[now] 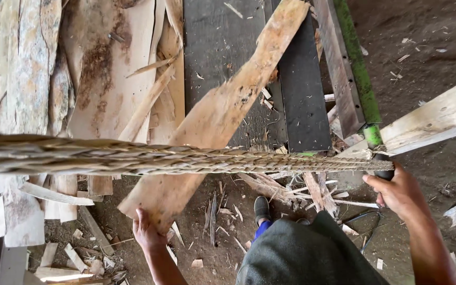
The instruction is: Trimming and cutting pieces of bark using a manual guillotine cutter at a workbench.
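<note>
Gripping the near end of the rough plank (215, 126), your left hand (148, 232) curls shut on it; your right hand (397, 191) closes round the black handle (384, 164); beyond, the plank slants across the dark bench (222, 42); a braided rope (133, 155) crosses above it.

No packages, labels, signs or screens show anywhere in this view.
</note>
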